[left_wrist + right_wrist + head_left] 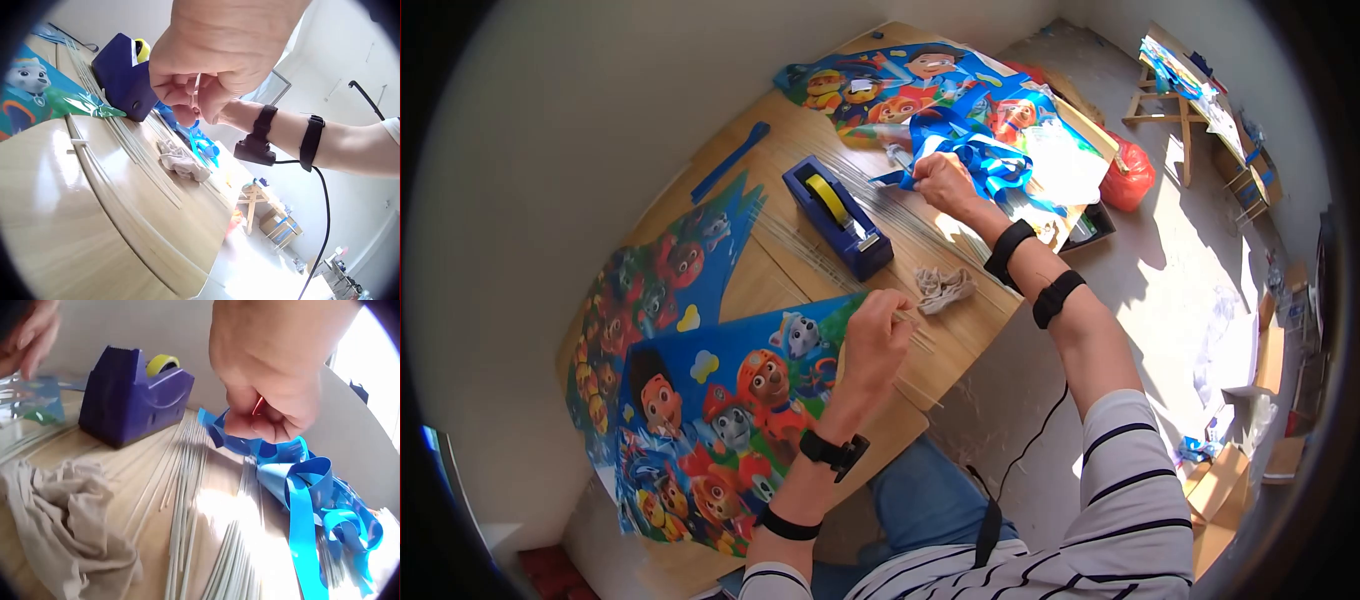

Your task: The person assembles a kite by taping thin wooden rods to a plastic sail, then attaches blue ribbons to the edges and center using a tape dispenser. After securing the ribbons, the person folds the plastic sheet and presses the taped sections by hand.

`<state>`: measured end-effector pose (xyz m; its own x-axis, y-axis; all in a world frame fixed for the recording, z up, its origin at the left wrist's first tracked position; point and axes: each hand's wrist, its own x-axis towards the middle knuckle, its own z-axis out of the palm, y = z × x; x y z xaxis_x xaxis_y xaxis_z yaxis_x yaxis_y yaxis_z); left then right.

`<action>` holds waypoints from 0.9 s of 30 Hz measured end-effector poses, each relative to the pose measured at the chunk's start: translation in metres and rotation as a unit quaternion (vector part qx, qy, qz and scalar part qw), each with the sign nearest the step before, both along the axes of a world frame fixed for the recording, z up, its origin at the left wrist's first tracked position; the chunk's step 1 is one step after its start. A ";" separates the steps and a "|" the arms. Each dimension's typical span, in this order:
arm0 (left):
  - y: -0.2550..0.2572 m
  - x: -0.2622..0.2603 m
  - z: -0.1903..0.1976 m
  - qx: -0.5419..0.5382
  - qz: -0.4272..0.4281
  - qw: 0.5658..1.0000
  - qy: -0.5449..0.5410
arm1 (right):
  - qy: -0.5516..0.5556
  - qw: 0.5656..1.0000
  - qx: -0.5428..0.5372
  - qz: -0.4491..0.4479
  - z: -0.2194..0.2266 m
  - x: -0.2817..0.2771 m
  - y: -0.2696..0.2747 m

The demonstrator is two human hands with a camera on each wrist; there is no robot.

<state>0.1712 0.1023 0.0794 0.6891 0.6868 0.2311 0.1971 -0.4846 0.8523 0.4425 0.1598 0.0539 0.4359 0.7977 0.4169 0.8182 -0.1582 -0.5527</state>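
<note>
Right hand pinches the blue ribbon; left hand hovers by the near sheet

The wooden bench (pixel 955 345) carries the work, and cartoon-printed plastic sheets lie across it. The near sheet (pixel 725 430) lies at the person's left, its right corner under the left hand; the far sheet (pixel 830 92) lies at the back, partly covered by a loose heap of blue ribbon (pixel 990 160). The tape dispenser (pixel 134 403) stands upright between the two sheets, with a crumpled cloth (pixel 945 290) near its front end and thin pale rods (pixel 232 562) beside it.

The key relation: the blue ribbon lies at the right hand (pixel 945 183), mostly beyond and to the right of its fingers, with a short end sticking out leftward. The heap has no single long axis. The right hand is the nearer; the left hand (pixel 875 340) is well apart, nearer the person.

The right arm reaches far out, palm turned down, thumb and fingers pinching the blue ribbon. The left arm is drawn closer, its hand raised with fingers curled; whether it holds something thin, I cannot tell.
</note>
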 end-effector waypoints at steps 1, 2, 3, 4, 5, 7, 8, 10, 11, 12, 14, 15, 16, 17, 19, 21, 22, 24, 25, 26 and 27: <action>0.000 -0.008 0.005 -0.008 0.009 1.000 -0.001 | 0.169 0.985 0.011 0.020 0.029 0.006 0.004; 0.000 -0.017 0.011 -0.016 0.016 1.000 -0.003 | 0.334 0.942 0.022 0.038 0.071 0.011 0.005; -0.001 -0.026 0.020 -0.033 0.027 0.999 0.007 | 0.398 0.911 0.095 0.058 0.101 0.017 0.009; -0.002 -0.035 0.031 -0.049 0.039 0.998 0.015 | 0.457 0.870 0.168 0.079 0.131 0.022 0.011; -0.003 -0.044 0.040 -0.064 0.050 0.996 0.023 | 0.467 0.840 0.221 0.168 0.163 0.027 0.011; -0.002 -0.065 0.049 -0.094 0.071 0.993 0.014 | 0.451 0.806 0.283 0.260 0.208 0.018 0.001; -0.003 -0.074 0.055 -0.109 0.082 0.991 0.009 | 0.430 0.810 0.297 0.266 0.224 0.002 -0.002; -0.012 -0.091 0.082 -0.165 0.093 0.979 -0.076 | 0.365 0.831 0.297 0.297 0.253 -0.048 -0.023; -0.019 -0.101 0.097 -0.193 0.098 0.969 -0.116 | 0.321 0.846 0.282 0.320 0.261 -0.087 -0.046; -0.026 -0.113 0.109 -0.156 0.107 0.971 -0.149 | 0.327 0.844 0.225 0.360 0.265 -0.124 -0.071; -0.042 -0.139 0.130 -0.079 0.121 0.967 -0.212 | 0.313 0.865 0.108 0.378 0.262 -0.188 -0.115; -0.052 -0.155 0.138 -0.092 0.121 0.957 -0.246 | 0.325 0.858 0.091 0.387 0.246 -0.218 -0.131; -0.062 -0.173 0.145 -0.104 0.122 0.947 -0.280 | 0.270 0.873 0.137 0.381 0.232 -0.247 -0.146; -0.073 -0.189 0.151 -0.115 0.122 0.935 -0.312 | 0.228 0.875 0.155 0.399 0.224 -0.268 -0.159; -0.097 -0.213 0.156 -0.127 0.148 0.928 -0.318 | 0.264 0.862 0.158 0.402 0.200 -0.307 -0.177; -0.120 -0.226 0.168 -0.134 0.174 0.917 -0.333 | 0.283 0.862 0.148 0.394 0.190 -0.327 -0.187; -0.126 -0.231 0.167 -0.132 0.181 0.912 -0.343 | 0.288 0.865 0.134 0.388 0.189 -0.333 -0.192; -0.136 -0.248 0.159 -0.125 0.209 0.901 -0.358 | 0.310 0.865 0.096 0.383 0.188 -0.349 -0.203; -0.143 -0.249 0.163 -0.151 0.221 0.887 -0.376 | 0.321 0.864 0.075 0.381 0.192 -0.351 -0.208; -0.147 -0.251 0.163 -0.169 0.227 0.879 -0.384 | 0.329 0.864 0.054 0.378 0.194 -0.353 -0.214; -0.150 -0.255 0.162 -0.186 0.231 0.871 -0.391 | 0.343 0.860 0.035 0.376 0.194 -0.358 -0.221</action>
<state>-0.0837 -0.0475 0.2415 0.0516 0.9769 0.2073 -0.4133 -0.1680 0.8950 0.0848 -0.0608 0.2477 -0.0299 0.9453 0.3248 0.1517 0.3254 -0.9333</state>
